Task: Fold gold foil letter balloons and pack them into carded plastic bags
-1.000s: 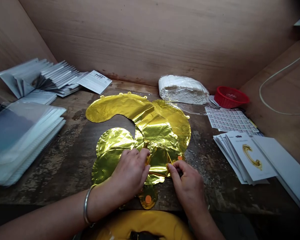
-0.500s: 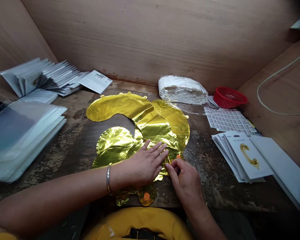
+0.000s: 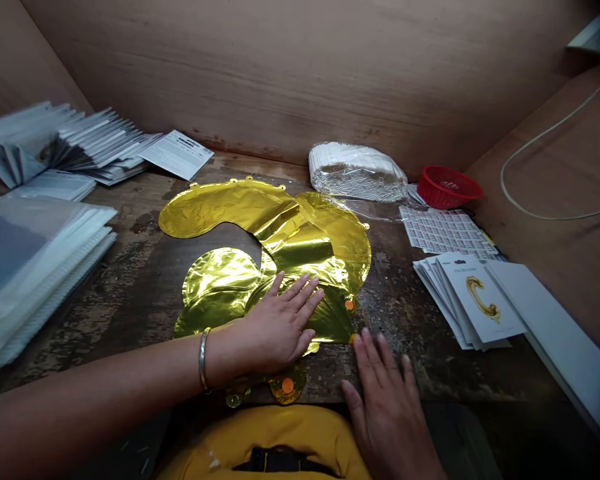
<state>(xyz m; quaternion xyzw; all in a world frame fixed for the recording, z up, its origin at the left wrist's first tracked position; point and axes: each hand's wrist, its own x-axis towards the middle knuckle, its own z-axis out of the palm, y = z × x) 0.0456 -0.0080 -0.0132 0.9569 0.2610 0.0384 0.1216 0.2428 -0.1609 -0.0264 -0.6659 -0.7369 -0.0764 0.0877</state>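
Flat gold foil balloons (image 3: 225, 207) lie overlapping on the worn dark wooden table (image 3: 400, 287). My left hand (image 3: 283, 323) rests palm down on the foil with its fingers spread. Beside the foil's lower right corner is my right hand (image 3: 385, 393), open, its fingers stretched out and its fingertips at an orange spot on that corner. A round orange sticker (image 3: 287, 386) shows on a foil tab near the table's front edge, and a smaller orange dot (image 3: 349, 305) on the foil's right side. My left hand and forearm hide part of the foil.
On the left stand clear plastic sleeves (image 3: 45, 267) and a fanned row of white packets (image 3: 100, 140). A bag of white sticks (image 3: 357, 173) and a red basket (image 3: 447, 188) sit at the back. Sticker sheets (image 3: 445, 230) and balloon cards (image 3: 480, 300) lie on the right.
My right hand has gone from pinching at the foil's edge to lying open, slightly lower and to the right. The foil corner by it now lies spread outward. My left hand stays on the foil.
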